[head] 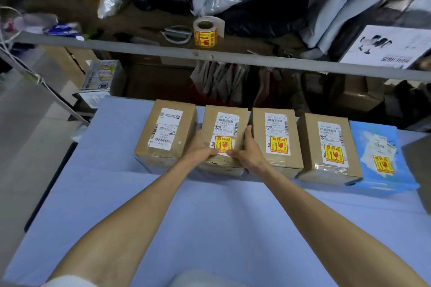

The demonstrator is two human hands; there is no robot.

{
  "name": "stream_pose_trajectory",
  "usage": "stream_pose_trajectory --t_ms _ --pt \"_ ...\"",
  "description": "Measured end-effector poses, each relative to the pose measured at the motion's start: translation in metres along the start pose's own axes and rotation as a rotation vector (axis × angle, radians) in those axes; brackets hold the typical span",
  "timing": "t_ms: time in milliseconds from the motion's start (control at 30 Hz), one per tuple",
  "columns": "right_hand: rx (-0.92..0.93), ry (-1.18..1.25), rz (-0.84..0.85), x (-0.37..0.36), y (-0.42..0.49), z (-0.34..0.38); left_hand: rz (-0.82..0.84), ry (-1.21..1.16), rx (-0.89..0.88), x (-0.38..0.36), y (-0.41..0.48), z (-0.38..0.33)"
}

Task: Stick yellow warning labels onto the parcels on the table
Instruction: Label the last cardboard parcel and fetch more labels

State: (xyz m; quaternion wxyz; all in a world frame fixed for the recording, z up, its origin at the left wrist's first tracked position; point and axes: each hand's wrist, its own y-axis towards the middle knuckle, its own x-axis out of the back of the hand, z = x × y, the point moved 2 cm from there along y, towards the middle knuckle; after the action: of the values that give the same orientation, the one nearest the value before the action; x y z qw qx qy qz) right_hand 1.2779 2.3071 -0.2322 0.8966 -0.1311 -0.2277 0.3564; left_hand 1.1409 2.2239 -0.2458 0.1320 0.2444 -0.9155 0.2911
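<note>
Several parcels stand in a row across the blue-covered table (210, 216). The leftmost brown box (168, 133) carries only a white shipping label. The second box (224, 128) bears a yellow warning label (223, 143). My left hand (200, 150) grips its left side, thumb on the top near the label. My right hand (248, 150) holds its right side, thumb pressing the label's lower edge. The third box (276, 137), fourth box (331, 147) and a blue bag parcel (382, 158) each carry a yellow label. A roll of yellow labels (206, 32) stands on the shelf behind.
A grey shelf rail (233, 57) crosses above the row. Scissors (178, 34), plastic bags and a white carton (384, 46) lie on the shelf. Cardboard boxes and hanging packets sit under it. Floor lies left of the table.
</note>
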Motion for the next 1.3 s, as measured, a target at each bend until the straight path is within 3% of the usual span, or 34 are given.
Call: stream_pose_trajectory --t_ms 333,533,667,733,833,933,1200,1300 --pt "0.005 -0.069 -0.038 -0.008 0.012 -0.004 -0.022 0.041 0.004 -0.005 0.015 0.013" --pt "0.036 -0.364 -0.155 -0.009 0.009 0.000 -0.063 0.227 -0.139 0.005 0.010 0.002" --pt "0.247 -0.788 -0.247 -0.023 0.006 0.020 -0.126 0.481 -0.249 0.038 0.006 -0.004" --pt "0.311 -0.868 -0.207 -0.035 0.009 0.027 -0.143 0.630 -0.240 0.062 0.011 0.007" --pt "0.354 -0.835 -0.079 -0.056 0.015 0.037 -0.204 0.706 -0.144 0.098 0.017 0.026" --pt "0.382 -0.699 0.026 -0.079 0.020 0.050 -0.243 0.600 -0.066 0.128 0.026 0.039" --pt "0.037 -0.316 0.154 -0.138 0.051 0.049 -0.105 0.198 0.048 0.146 0.041 0.056" --pt "0.012 -0.286 0.142 -0.149 0.053 0.043 -0.070 0.071 0.072 0.148 0.031 0.063"
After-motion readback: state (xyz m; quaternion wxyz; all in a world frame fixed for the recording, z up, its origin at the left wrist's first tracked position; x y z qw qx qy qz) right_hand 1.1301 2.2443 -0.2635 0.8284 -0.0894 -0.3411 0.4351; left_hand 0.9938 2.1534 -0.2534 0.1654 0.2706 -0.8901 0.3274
